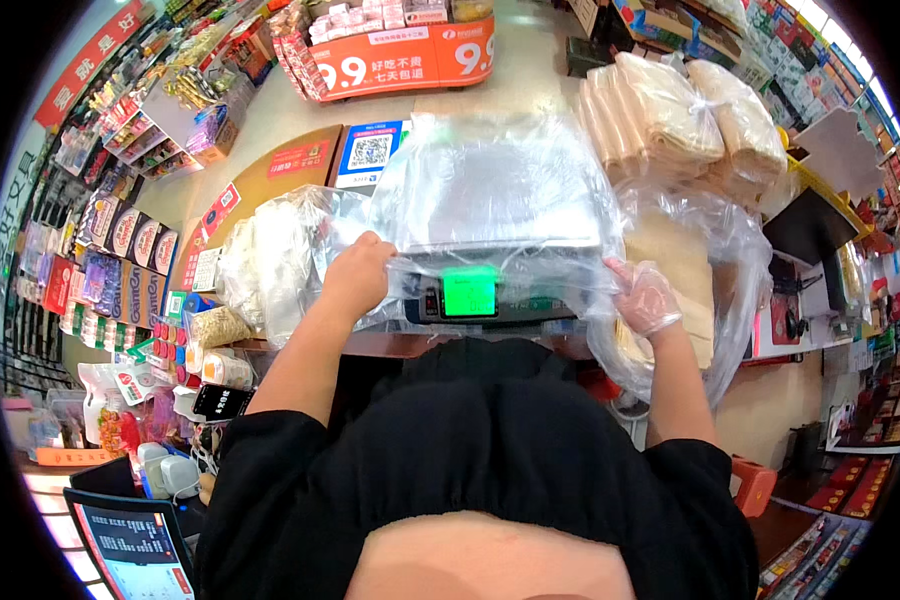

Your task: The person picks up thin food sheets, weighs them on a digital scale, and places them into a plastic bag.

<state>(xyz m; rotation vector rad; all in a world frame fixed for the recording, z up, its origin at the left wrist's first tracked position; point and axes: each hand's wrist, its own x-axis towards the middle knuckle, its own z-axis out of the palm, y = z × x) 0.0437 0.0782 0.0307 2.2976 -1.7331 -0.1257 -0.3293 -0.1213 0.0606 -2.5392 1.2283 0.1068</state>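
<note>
A digital scale [525,309] with a lit green display [469,291] stands before me on the counter. Over its metal platform lies a clear plastic sheet or bag [495,180], wrinkled at the sides. My left hand [357,271], bare, grips the plastic at the platform's near left corner. At the near right corner my right hand [645,295], in a thin clear disposable glove, pinches the other side. Right of the scale, an open clear bag [742,300] holds flat beige sheets [671,259], partly behind my right hand. Clear bags with pale contents [285,255] lie beside my left hand.
Plastic-wrapped stacks of folded beige sheets [667,120] stand at the back right. Behind the scale's left side is a blue card with a printed code [371,154]. A calculator [207,268], a phone [223,402] and a monitor [131,544] are on my left. A red-fronted display bin [409,64] stands beyond the counter.
</note>
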